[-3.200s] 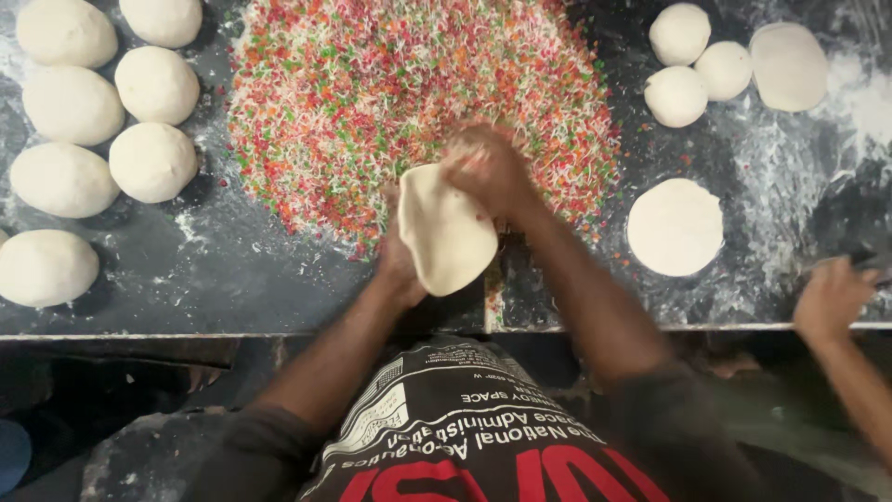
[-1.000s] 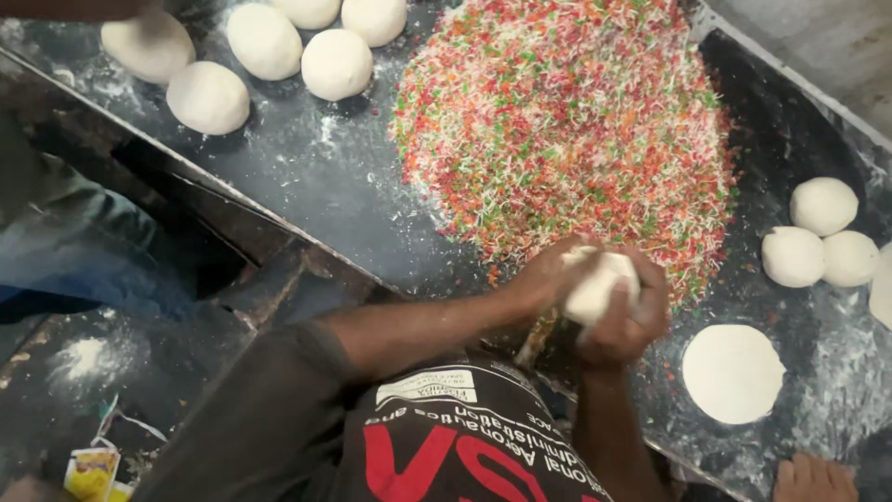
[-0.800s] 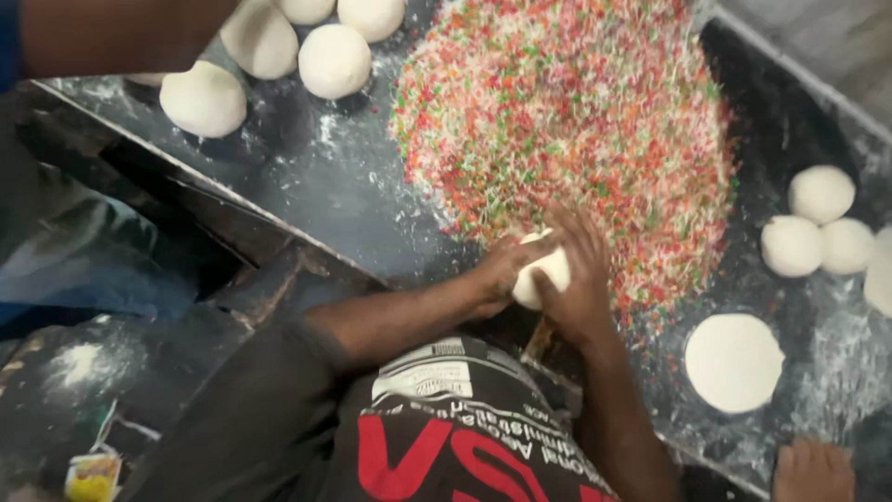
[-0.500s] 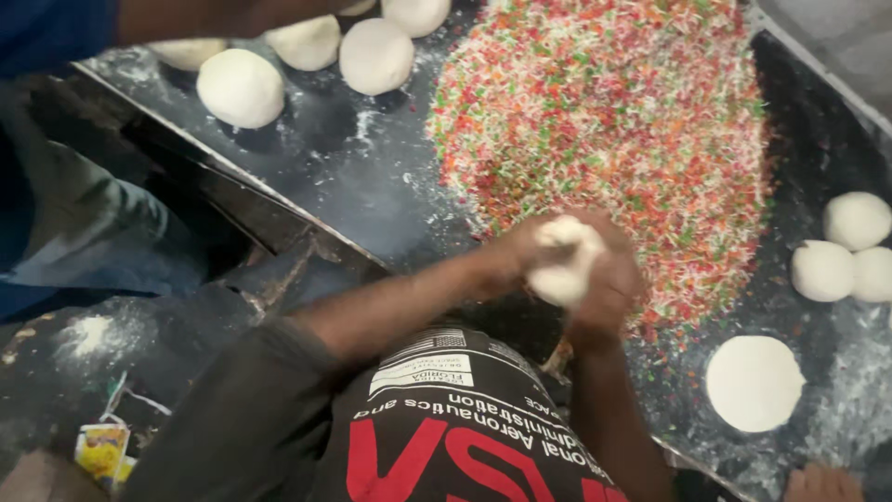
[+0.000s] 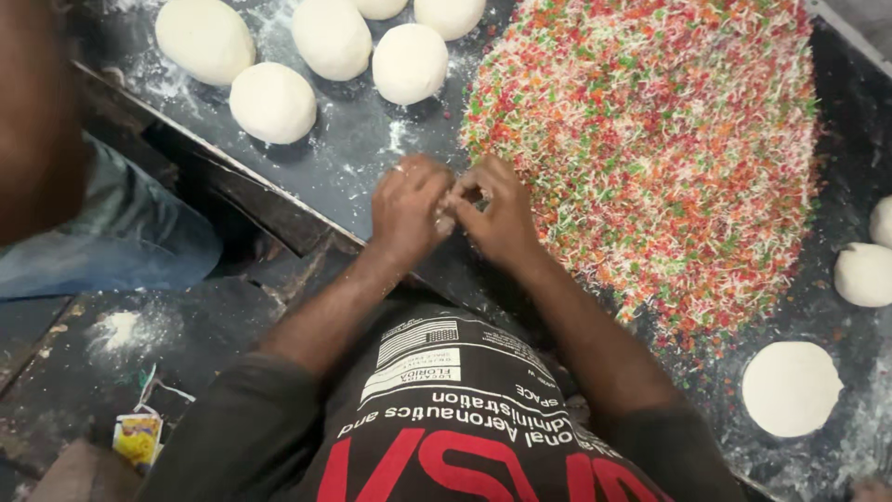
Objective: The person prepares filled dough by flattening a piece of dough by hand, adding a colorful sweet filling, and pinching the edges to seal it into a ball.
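Head view: left hand [image 5: 407, 206] and right hand [image 5: 502, 216] close together around a small dough piece [image 5: 448, 216], mostly hidden, at the near edge of the coloured shred heap [image 5: 650, 139]. Pinching evenly should seal it; dough balls [image 5: 330, 56] sit left of the heap on the bench [image 5: 353, 153].

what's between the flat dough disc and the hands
In the head view, the lower edge of the colourful shredded heap and the person's right forearm lie between the flat dough disc and the hands.
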